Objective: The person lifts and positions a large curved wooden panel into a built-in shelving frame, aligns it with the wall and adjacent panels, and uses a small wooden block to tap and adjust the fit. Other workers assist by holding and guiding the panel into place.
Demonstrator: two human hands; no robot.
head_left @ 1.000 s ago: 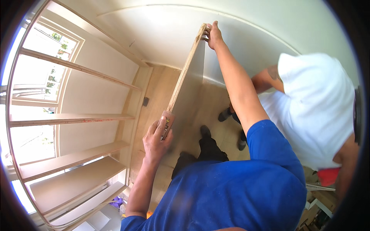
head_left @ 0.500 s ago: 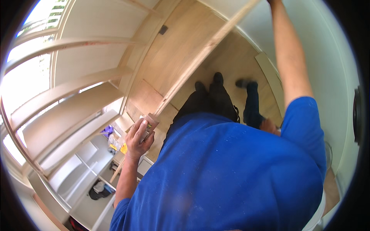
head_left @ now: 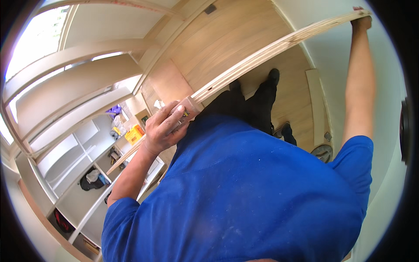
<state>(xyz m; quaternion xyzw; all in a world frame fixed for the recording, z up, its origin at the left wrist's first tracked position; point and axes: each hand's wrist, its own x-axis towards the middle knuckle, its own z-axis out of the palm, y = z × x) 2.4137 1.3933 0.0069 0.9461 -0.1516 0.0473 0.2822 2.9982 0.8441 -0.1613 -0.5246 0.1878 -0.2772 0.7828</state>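
A long, pale plywood strip (head_left: 279,47), with layers showing along its edge, runs slantwise in front of me above the floor. At its upper right end my right hand (head_left: 361,21) is closed around it, arm stretched out by the wall. My left hand (head_left: 163,129) grips the lower left end, where a brownish block-like piece (head_left: 190,107) with a small printed patch shows under the fingers. I cannot tell whether that piece is part of the strip or separate. The fingertips on its far side are hidden.
White shelving units (head_left: 83,153) stand at the left, holding a black bag (head_left: 91,180). A yellow box (head_left: 135,135) lies beyond my left forearm. A flat board (head_left: 315,102) rests on the floor by the right wall (head_left: 384,87). Another person's dark shoe (head_left: 287,131) shows near my legs.
My right hand and the strip's far end have swung right and down into view. My left hand has shifted right and up. The other person's leg and hand are now mostly hidden behind my body.
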